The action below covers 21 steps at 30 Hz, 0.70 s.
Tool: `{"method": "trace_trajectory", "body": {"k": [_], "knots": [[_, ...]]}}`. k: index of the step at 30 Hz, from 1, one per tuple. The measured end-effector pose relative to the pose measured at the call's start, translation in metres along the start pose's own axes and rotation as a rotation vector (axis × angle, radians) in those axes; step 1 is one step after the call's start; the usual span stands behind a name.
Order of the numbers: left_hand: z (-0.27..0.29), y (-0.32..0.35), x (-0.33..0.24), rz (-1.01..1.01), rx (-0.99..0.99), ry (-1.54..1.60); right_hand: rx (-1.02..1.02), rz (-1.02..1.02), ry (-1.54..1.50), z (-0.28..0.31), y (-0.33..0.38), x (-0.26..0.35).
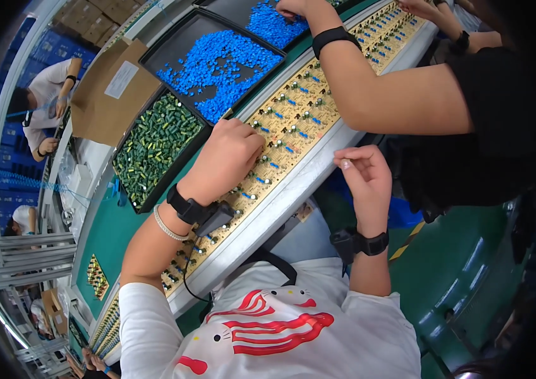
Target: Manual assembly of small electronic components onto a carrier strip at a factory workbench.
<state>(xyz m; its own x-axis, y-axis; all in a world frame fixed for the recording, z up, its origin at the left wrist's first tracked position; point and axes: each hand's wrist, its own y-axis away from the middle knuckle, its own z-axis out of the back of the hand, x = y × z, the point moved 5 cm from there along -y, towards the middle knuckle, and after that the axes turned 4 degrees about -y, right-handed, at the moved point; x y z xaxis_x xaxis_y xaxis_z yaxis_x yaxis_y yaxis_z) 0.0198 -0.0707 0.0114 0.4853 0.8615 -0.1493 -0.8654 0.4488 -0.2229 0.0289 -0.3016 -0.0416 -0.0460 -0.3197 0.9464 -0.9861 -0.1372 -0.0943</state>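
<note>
My left hand (pixel 230 151) is over a long row of tan circuit boards (pixel 314 104), its fingers curled and pressed together. Its fingertips are partly hidden, and I cannot make out what they hold. My right hand (pixel 367 177) is raised beside the near rail, right of the boards, thumb and fingers closed in a pinch. Anything between them is too small to name. The boards carry small blue parts and upright cylindrical capacitors. Just left of my left hand stands a black tray full of green cylindrical capacitors (pixel 160 142). Beyond it, another black tray (pixel 176 47) holds small blue components (pixel 230 57).
A co-worker's arm (pixel 394 95) reaches across the boards from the right, with the hand at a farther tray of blue parts. A cardboard box flap (pixel 107 104) stands behind the green parts. A pale rail (pixel 293 196) edges the line. A loose board (pixel 96 278) lies at lower left.
</note>
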Motion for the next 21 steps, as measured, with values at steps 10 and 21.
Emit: {"method": "trace_trajectory", "body": {"k": [10,21], "knots": [[0.049,0.05,0.043,0.172,-0.179,0.043,0.019,0.075,0.134,-0.036,0.007,-0.001],[0.05,0.152,0.123,0.571,-0.168,-0.057,-0.063,-0.543,0.665,0.094,0.06,-0.236]]}}
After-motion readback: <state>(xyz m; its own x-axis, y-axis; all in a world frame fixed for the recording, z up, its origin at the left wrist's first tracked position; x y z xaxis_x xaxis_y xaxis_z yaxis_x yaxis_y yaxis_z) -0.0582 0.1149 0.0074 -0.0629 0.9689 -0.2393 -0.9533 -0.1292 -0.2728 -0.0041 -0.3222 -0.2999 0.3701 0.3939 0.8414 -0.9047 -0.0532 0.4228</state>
